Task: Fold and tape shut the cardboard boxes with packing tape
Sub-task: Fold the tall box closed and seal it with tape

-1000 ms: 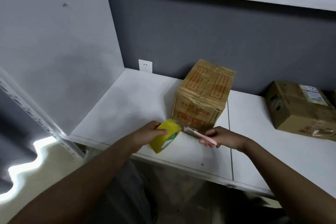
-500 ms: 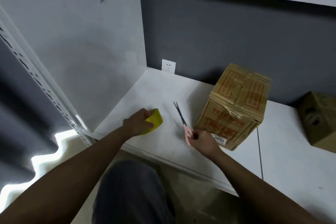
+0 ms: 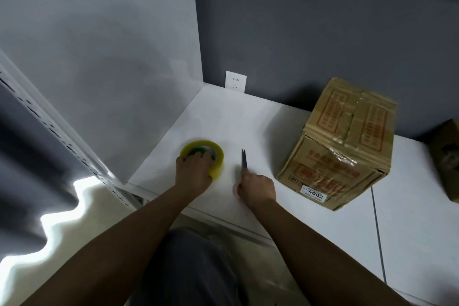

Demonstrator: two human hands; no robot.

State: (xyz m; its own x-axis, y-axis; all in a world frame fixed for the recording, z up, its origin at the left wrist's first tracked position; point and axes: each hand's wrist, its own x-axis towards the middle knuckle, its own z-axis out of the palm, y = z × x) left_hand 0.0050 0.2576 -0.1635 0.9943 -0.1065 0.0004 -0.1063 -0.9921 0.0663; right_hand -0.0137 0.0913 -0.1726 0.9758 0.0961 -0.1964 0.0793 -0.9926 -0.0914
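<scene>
A white counter runs along a dark grey wall, with a white side panel at its left end. The taped-shut box stands toward the right, a "4002" label on its near face; a second box is cut off at the right edge. The left hand rests on the yellow tape roll lying flat on the counter, fingers curled over its rim. Just beside it, the right hand grips the scissors, blades together and pointing away. A socket sits on the wall.
</scene>
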